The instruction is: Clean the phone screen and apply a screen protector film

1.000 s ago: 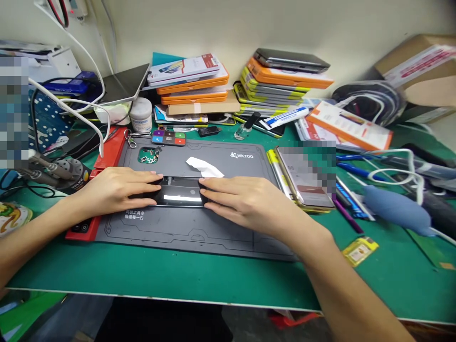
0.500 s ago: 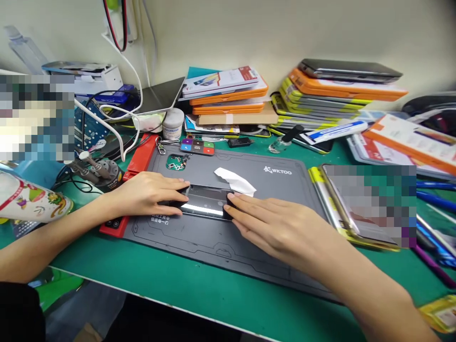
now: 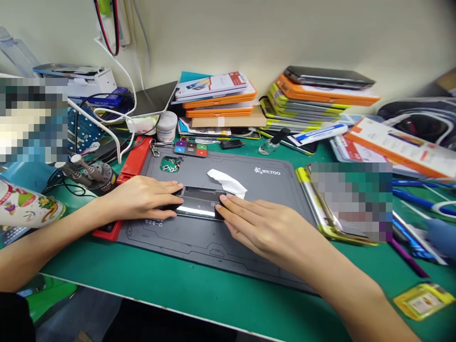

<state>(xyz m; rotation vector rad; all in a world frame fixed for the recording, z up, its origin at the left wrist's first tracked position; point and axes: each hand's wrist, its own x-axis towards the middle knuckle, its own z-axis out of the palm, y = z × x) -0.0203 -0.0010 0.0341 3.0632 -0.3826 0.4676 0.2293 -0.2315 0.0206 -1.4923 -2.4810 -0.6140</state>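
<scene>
A dark, glossy smartphone [image 3: 197, 202] lies flat on a grey work mat [image 3: 192, 242], a bright band of light reflected along its face. On its left end rests my left hand [image 3: 142, 197], fingers stretched out over the glass and thumb near the front edge. My right hand [image 3: 260, 223] lies across the right end, its fingers extended and close together on the surface. Both hands are open and press on the phone from above; its two ends are hidden under them. Just behind the phone is a crumpled white wipe [image 3: 228, 183], near my right fingertips.
A red holder [image 3: 135, 159] borders the mat's left side, beside a screwdriver stand [image 3: 96, 178] and a patterned cup [image 3: 28, 204]. Stacked boxes [image 3: 221, 102] stand along the wall. Yellow-edged packages [image 3: 306, 190] lie at the mat's right, a small yellow packet [image 3: 423, 301] at front right.
The whole view has shifted slightly, so the scene sits further left. Both hands keep the same places on the phone.
</scene>
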